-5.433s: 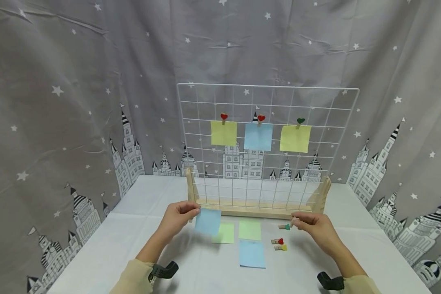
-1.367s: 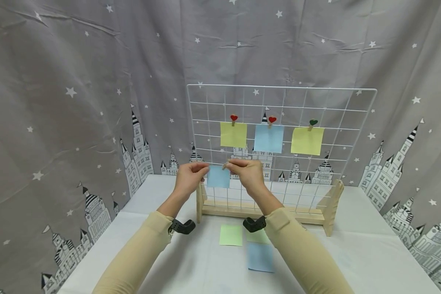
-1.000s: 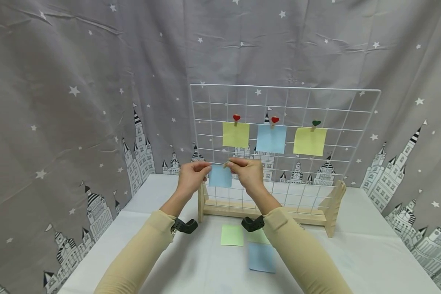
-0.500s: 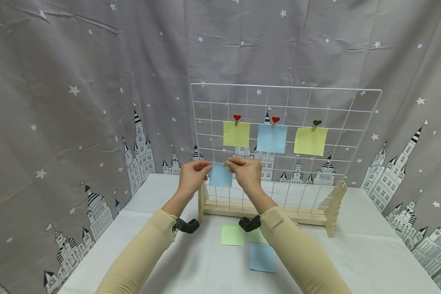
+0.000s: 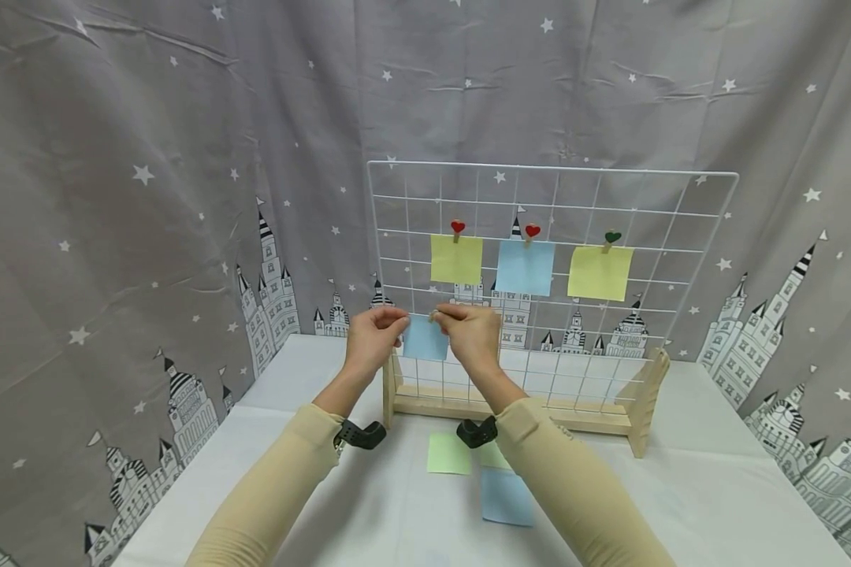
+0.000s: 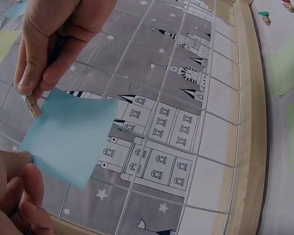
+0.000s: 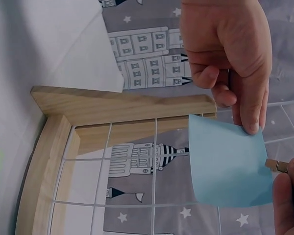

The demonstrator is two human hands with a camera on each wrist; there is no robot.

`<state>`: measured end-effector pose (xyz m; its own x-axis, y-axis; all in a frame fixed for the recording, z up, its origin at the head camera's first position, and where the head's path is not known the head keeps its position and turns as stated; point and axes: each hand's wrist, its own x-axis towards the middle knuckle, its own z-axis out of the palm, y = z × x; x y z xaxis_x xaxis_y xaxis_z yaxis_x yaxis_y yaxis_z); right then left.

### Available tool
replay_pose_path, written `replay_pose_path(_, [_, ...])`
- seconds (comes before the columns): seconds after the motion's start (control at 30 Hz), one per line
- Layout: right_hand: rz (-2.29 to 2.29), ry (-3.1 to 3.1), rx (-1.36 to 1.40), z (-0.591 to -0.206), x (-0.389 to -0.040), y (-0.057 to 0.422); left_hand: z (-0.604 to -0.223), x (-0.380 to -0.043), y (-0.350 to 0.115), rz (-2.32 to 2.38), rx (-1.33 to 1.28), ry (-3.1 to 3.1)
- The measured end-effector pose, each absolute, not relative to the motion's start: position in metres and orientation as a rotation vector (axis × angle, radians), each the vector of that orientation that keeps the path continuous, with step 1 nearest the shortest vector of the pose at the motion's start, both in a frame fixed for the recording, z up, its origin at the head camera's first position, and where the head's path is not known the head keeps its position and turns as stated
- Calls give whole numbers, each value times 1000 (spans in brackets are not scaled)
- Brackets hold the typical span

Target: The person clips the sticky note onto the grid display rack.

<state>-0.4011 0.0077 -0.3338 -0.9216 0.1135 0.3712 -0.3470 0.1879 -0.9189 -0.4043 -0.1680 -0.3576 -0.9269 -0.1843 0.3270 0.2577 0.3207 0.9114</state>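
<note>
A blue sticky note (image 5: pixel 425 339) lies against the lower left of a white wire grid (image 5: pixel 574 208). My left hand (image 5: pixel 369 340) pinches its upper left corner between thumb and fingers. At the note's top edge, my right hand (image 5: pixel 473 335) pinches a small wooden clothespin (image 6: pixel 33 106). In the right wrist view, the tip of the clothespin (image 7: pixel 272 163) overlaps that edge, while the fingers cover its other end. Above hang a yellow note (image 5: pixel 457 260), a blue note (image 5: pixel 525 269) and another yellow note (image 5: pixel 600 274), each under a heart clothespin.
A wooden base (image 5: pixel 440 407) carries the grid on the white table (image 5: pixel 312 465). Nearer me lie a green note (image 5: pixel 449 454), a second green note partly behind the right arm, and a blue note (image 5: pixel 507 498). Loose clothespins (image 6: pixel 265 18) appear in the left wrist view.
Both hands have risen from the table to the grid, bringing the blue note and the clothespin together. Over the last second the note stays put and the right hand turns slightly.
</note>
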Motion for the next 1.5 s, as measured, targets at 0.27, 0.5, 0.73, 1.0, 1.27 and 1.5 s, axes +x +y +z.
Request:
replay_pose_path(0.27, [1687, -2122, 268, -335, -401, 4, -358, -404, -167, -1636, -53, -2220])
replay_pose_path(0.5, [1577, -2139, 326, -334, -399, 2, -360, -406, -167, -1634, -69, -2196])
replay_pose_path(0.73, [1476, -2181, 352, -332, -399, 1, -358, -406, -166, -1637, -79, -2184])
replay_pose_path(1.0, [1443, -2214, 339, -334, -398, -1, -360, -406, -166, -1651, -75, -2185])
replay_pose_path(1.27, [1472, -2199, 330, -337, -399, -2, -362, -405, -167, -1639, -82, -2189])
replay_pose_path(1.5, [1482, -2134, 320, -336, -399, -3, -363, -405, -168, -1657, -94, -2177])
